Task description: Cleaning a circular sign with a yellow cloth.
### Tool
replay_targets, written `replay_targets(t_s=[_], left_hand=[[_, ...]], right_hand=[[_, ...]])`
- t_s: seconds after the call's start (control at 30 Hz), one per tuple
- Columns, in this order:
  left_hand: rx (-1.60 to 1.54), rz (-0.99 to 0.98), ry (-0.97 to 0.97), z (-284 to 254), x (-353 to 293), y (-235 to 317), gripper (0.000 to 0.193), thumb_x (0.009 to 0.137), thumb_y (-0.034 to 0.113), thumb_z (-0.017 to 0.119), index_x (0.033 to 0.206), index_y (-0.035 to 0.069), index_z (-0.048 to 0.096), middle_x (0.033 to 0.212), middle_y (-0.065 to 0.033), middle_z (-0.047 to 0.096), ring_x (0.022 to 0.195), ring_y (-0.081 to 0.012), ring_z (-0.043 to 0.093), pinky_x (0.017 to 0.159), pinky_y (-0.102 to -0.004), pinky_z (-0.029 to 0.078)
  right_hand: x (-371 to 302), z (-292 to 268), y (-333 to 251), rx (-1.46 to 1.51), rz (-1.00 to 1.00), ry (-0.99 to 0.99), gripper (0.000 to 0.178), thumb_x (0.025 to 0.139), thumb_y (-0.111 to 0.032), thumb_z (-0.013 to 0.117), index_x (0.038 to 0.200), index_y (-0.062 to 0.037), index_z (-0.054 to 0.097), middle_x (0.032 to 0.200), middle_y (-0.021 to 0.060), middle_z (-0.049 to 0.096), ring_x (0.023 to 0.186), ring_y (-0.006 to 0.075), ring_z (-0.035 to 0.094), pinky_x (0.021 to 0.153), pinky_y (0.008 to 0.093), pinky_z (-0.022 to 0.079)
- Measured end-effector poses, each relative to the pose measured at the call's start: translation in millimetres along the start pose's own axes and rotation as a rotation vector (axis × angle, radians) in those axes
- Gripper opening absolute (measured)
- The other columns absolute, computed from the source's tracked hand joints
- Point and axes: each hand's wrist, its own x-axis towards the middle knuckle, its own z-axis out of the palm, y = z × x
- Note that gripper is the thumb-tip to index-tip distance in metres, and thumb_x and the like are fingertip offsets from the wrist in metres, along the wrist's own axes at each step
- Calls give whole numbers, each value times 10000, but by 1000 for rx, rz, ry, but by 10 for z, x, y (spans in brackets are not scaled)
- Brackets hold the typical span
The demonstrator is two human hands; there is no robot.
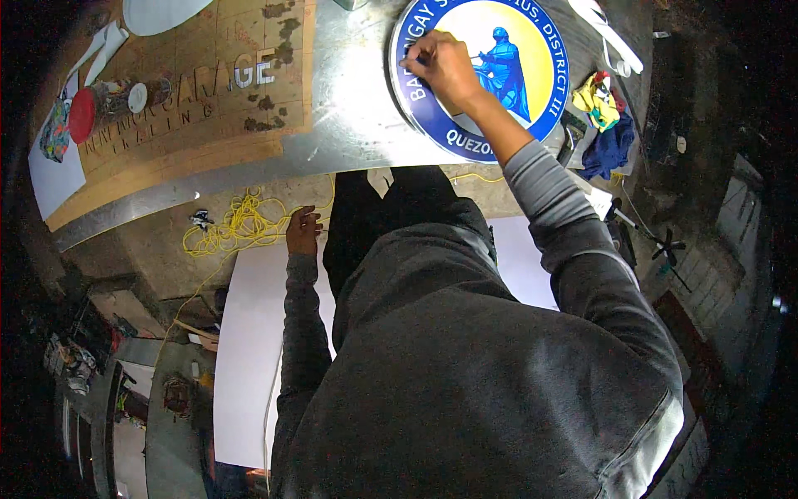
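A round sign [544, 100] lies on the metal-topped table, with a blue lettered border, a yellow and white centre and a blue robed figure. Over its left border is my right hand [449, 73], fingertips pinched together at the sign's surface. Whatever may be between those fingertips is too small to make out. My left hand [304, 231] hangs low beside my leg, off the table, its fingers loosely bent and apart with nothing in them.
A brown lettered stencil sheet [199, 62] covers the table's left part, with a red-lidded jar [112, 98] on it. Right of the sign lie a yellow cloth [598, 101] and a dark blue cloth [611, 150]. Tangled yellow cord [241, 229] and white sheets [249, 349] are below.
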Motion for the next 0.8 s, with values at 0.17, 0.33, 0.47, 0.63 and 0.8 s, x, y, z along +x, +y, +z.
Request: replay_targets(t_s=[0.17,0.33,0.47,0.63,0.8], left_hand=[[70,12,-8,168,17,221,302,985,257,536,1198,47,583,997,-110,671,788,-170,647,697,-293,529],[147,201,34,342,105,479,218,973,160,545,1145,36,599,989,-94,666,808,-172,638,715,-301,536],[230,321,96,535,177,818,152,975,145,565,1012,14,631,903,-85,665,815,-165,635,736,-310,537],[296,447,6,720,245,1127,241,1008,211,524,977,1,637,906,-95,675,803,-171,638,732,-328,534],[272,319,-89,418,569,625,378,1037,312,436,1041,14,669,945,-105,687,797,-211,646,718,-358,533]], right_hand=[[27,-50,24,-115,-3,16,111,745,-143,780,742,-60,707,779,101,653,681,232,638,651,346,517],[-53,-209,398,42,216,230,94,815,-88,705,852,-17,656,755,88,642,658,161,616,648,283,506],[-337,-735,639,30,243,455,111,869,-108,658,931,-20,682,813,102,672,730,162,626,677,289,502],[-1072,-1797,1454,-102,632,722,302,958,-237,528,966,-8,726,813,186,699,720,277,663,697,369,502],[-1898,-2507,2485,-288,1069,713,319,854,-304,619,1087,-119,734,965,147,730,911,272,706,804,367,525]])
